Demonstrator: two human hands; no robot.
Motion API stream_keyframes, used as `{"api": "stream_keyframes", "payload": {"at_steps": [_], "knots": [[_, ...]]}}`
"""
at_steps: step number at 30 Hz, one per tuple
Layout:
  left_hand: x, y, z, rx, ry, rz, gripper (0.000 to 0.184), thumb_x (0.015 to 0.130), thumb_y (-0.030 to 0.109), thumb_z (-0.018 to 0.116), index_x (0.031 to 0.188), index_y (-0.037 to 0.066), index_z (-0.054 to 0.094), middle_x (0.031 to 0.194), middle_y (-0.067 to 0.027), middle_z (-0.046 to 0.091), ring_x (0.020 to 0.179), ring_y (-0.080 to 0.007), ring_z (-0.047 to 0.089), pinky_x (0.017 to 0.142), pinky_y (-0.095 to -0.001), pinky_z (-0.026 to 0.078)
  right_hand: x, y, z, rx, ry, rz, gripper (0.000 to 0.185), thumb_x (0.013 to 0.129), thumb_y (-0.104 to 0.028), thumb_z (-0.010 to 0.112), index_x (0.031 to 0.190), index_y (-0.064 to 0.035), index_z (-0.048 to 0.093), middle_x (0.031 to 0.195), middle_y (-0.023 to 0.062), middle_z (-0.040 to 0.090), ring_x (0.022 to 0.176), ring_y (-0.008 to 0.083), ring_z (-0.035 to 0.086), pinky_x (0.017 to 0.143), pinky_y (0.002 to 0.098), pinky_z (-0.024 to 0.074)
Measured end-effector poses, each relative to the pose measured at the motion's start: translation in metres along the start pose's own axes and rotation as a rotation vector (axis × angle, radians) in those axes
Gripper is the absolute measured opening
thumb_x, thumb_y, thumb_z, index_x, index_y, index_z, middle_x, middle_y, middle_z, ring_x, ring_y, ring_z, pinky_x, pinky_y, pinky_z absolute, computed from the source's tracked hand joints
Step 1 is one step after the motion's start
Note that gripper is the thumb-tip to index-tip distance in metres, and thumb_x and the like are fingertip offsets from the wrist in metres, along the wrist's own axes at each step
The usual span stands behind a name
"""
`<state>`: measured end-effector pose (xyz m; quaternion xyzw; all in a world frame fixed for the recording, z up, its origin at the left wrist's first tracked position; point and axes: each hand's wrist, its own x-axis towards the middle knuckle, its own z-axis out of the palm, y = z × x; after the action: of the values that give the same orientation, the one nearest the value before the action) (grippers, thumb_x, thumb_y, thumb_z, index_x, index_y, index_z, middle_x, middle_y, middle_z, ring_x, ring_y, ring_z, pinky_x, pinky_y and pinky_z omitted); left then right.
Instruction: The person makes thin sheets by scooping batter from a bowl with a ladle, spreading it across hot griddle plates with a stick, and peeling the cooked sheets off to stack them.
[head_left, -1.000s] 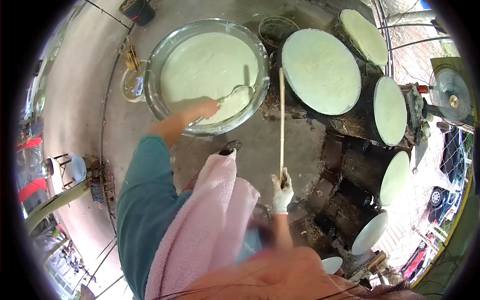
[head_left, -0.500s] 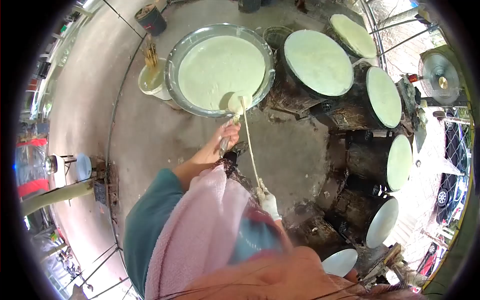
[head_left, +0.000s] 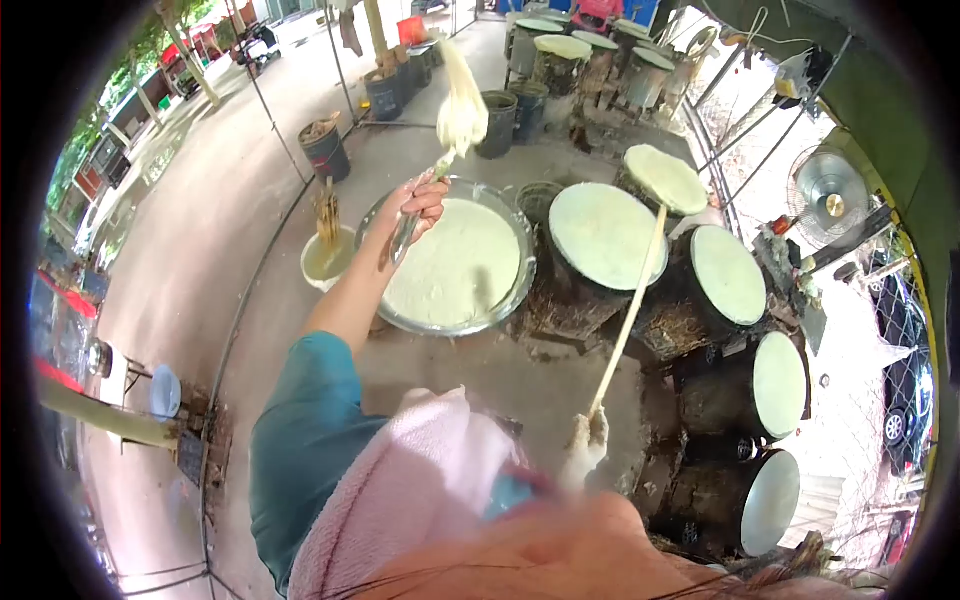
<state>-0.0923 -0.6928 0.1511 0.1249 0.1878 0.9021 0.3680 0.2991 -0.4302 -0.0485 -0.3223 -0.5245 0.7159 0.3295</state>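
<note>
My bare left hand (head_left: 426, 202) is wrapped round the handle of a ladle (head_left: 462, 122), raised above the far side of a wide metal basin (head_left: 526, 262). Pale batter (head_left: 450, 285) fills much of the basin, and more batter coats the ladle and streaks upward from it. In my gloved right hand (head_left: 586, 442) is the lower end of a long pale stick (head_left: 628, 325). The stick slants up to the right, its far end overlapping the near edge of a pale round surface (head_left: 665, 178); whether they touch, I cannot tell.
Several dark drum stoves with round pale tops, such as one large top (head_left: 607, 235), curve round the right side. Left of the basin stands a white bucket (head_left: 343, 272) with sticks in it. A fan (head_left: 830, 195) is at the right; dark bins (head_left: 497, 125) are further back.
The ladle has risen from the basin's near edge to above its far side. The stick has swung from the basin to the right, towards the stoves. The view has tilted up.
</note>
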Motion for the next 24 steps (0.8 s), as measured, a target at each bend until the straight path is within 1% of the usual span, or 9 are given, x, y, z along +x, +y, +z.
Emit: {"api": "stream_keyframes", "payload": {"at_steps": [3, 6, 7, 10, 14, 16, 18, 20, 24], "knots": [[0.040, 0.015, -0.021, -0.262, 0.133, -0.103, 0.018, 0.100, 0.016, 0.039, 0.094, 0.000, 0.046, 0.062, 0.0065, 0.038, 0.042, -0.0008, 0.033, 0.044, -0.0183, 0.028, 0.019, 0.021, -0.012, 0.114, 0.112, 0.023, 0.035, 0.089, 0.000, 0.060, 0.122, 0.0026, 0.052, 0.102, 0.0044, 0.059, 0.080, 0.0093, 0.057, 0.071, 0.0206, 0.0496], [0.048, -0.004, -0.010, 0.567, 0.301, 0.039, 0.022, 0.100, 0.018, 0.038, 0.088, 0.002, 0.045, 0.061, 0.0046, 0.039, 0.044, -0.0040, 0.038, 0.044, -0.0194, 0.029, 0.006, -0.002, -0.014, -0.060, 0.178, 0.253, 0.035, 0.090, -0.002, 0.060, 0.124, 0.0008, 0.052, 0.097, 0.0024, 0.059, 0.074, 0.0071, 0.056, 0.064, 0.0186, 0.0480], [0.046, -0.015, 0.003, 0.797, 0.388, 0.057, 0.026, 0.101, 0.020, 0.038, 0.087, 0.001, 0.046, 0.060, 0.0025, 0.039, 0.041, -0.0077, 0.036, 0.040, -0.0216, 0.028, 0.009, 0.018, -0.020, -0.005, 0.207, 0.170, 0.037, 0.090, -0.002, 0.061, 0.125, -0.0007, 0.052, 0.091, 0.0004, 0.059, 0.071, 0.0054, 0.054, 0.059, 0.0175, 0.0448], [0.052, -0.019, 0.026, 1.019, 0.262, -0.053, 0.028, 0.101, 0.023, 0.039, 0.087, 0.001, 0.050, 0.059, 0.0017, 0.040, 0.038, -0.0092, 0.034, 0.037, -0.0235, 0.027, 0.006, 0.034, -0.020, 0.035, 0.343, 0.148, 0.040, 0.089, -0.003, 0.062, 0.128, -0.0011, 0.051, 0.092, 0.0007, 0.059, 0.072, 0.0054, 0.055, 0.060, 0.0173, 0.0458], [0.098, -0.055, 0.037, 0.901, 0.079, -0.380, 0.031, 0.100, 0.026, 0.042, 0.087, 0.000, 0.052, 0.057, 0.0017, 0.039, 0.036, -0.0079, 0.034, 0.034, -0.0242, 0.026, -0.003, 0.010, -0.002, -0.045, 0.401, 0.082, 0.044, 0.088, -0.002, 0.063, 0.129, 0.0017, 0.049, 0.104, 0.0046, 0.060, 0.089, 0.0125, 0.060, 0.076, 0.0234, 0.0521], [0.125, -0.088, 0.011, 0.798, -0.082, -0.656, 0.033, 0.099, 0.031, 0.044, 0.086, 0.002, 0.052, 0.054, 0.0026, 0.038, 0.035, -0.0074, 0.035, 0.034, -0.0238, 0.027, -0.021, 0.021, -0.017, 0.015, 0.441, 0.096, 0.047, 0.086, -0.005, 0.068, 0.129, 0.0021, 0.050, 0.104, 0.0042, 0.061, 0.092, 0.0104, 0.057, 0.082, 0.0242, 0.0484], [0.149, -0.147, -0.016, 0.690, -0.323, -0.953, 0.036, 0.098, 0.037, 0.046, 0.085, 0.004, 0.052, 0.050, 0.0045, 0.035, 0.030, -0.0070, 0.032, 0.032, -0.0239, 0.028, -0.053, 0.010, -0.022, -0.146, 0.597, 0.144, 0.047, 0.085, -0.014, 0.070, 0.126, 0.0011, 0.053, 0.109, 0.0049, 0.061, 0.095, 0.0109, 0.056, 0.085, 0.0258, 0.0468], [0.143, -0.215, -0.002, 0.587, -0.334, -1.164, 0.035, 0.097, 0.035, 0.047, 0.092, 0.001, 0.054, 0.053, 0.0045, 0.035, 0.029, -0.0067, 0.030, 0.031, -0.0257, 0.027, -0.094, 0.003, -0.031, -0.405, 0.846, 0.236, 0.045, 0.083, -0.023, 0.072, 0.119, -0.0007, 0.058, 0.101, 0.0063, 0.065, 0.090, 0.0136, 0.058, 0.083, 0.0284, 0.0474], [0.111, -0.359, 0.044, 0.582, -0.659, -1.506, 0.031, 0.099, 0.029, 0.044, 0.100, -0.001, 0.054, 0.058, 0.0037, 0.036, 0.032, -0.0070, 0.030, 0.035, -0.0258, 0.028, -0.186, 0.030, -0.056, -0.540, 1.272, 0.366, 0.035, 0.084, -0.025, 0.069, 0.109, -0.0029, 0.060, 0.093, 0.0131, 0.067, 0.085, 0.0187, 0.064, 0.078, 0.0311, 0.0489]]}}
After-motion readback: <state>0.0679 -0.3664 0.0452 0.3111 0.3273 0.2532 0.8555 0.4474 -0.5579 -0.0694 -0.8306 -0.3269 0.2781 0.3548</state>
